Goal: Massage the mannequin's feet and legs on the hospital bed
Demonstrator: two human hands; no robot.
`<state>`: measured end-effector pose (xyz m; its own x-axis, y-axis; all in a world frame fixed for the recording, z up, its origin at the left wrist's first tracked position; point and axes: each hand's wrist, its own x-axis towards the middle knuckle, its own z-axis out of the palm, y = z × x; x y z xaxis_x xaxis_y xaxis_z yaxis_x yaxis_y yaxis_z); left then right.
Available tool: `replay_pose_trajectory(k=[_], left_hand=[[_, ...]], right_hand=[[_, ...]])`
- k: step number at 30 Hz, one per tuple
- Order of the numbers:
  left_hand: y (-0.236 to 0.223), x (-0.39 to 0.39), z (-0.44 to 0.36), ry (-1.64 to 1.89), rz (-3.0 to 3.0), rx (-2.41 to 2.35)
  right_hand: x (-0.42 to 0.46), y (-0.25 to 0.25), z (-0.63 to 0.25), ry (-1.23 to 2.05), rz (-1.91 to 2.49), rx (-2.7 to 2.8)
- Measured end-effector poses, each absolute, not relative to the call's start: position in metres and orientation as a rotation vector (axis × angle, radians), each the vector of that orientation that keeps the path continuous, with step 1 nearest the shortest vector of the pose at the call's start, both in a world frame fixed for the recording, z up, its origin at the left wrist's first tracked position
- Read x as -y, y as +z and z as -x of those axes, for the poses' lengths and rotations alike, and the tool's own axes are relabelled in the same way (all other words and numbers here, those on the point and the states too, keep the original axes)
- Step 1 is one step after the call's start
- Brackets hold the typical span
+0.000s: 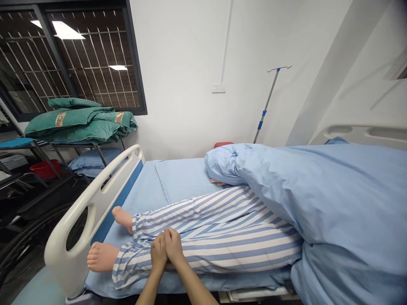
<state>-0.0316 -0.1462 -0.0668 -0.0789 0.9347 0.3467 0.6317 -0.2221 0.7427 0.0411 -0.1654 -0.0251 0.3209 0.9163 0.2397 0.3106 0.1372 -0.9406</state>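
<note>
My left hand (158,250) and my right hand (173,244) are closed side by side, knuckles nearly touching. They are in front of the nearer lower leg of a manikin-like figure in blue-and-white striped trousers (235,250). Whether they touch the cloth I cannot tell, and the insides of both hands are hidden. To their left, the nearer bare foot (102,257) points up from the trouser cuff; the farther foot (123,218) lies behind it. A bunched light blue quilt (318,186) covers the figure's upper part, with some fingers (218,182) showing under its edge.
The bed's white footboard (95,203) rises at left, with a wheelchair wheel (25,237) beyond it. Folded green bedding (82,123) is stacked under the window. A drip stand (269,103) and a red object (223,144) are behind the bed. The headboard (365,132) is at right.
</note>
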Motion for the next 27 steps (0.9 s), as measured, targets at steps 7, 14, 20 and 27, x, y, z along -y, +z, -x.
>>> replay_pose_trajectory(k=[7,14,20,27], left_hand=[[-0.051,0.149,0.022,1.124,-1.670,-1.601],[-0.028,0.162,0.004,1.299,-1.283,-1.383],[-0.038,0.156,0.009,1.275,-1.440,-1.501],[-0.045,0.157,0.010,1.226,-1.676,-1.547]], right_hand=[[0.164,-0.038,-0.050,0.678,1.365,1.140],[0.163,-0.039,-0.053,0.669,1.322,1.082],[0.159,-0.040,-0.052,0.656,1.379,1.097],[0.159,-0.018,-0.059,0.553,1.429,1.266]])
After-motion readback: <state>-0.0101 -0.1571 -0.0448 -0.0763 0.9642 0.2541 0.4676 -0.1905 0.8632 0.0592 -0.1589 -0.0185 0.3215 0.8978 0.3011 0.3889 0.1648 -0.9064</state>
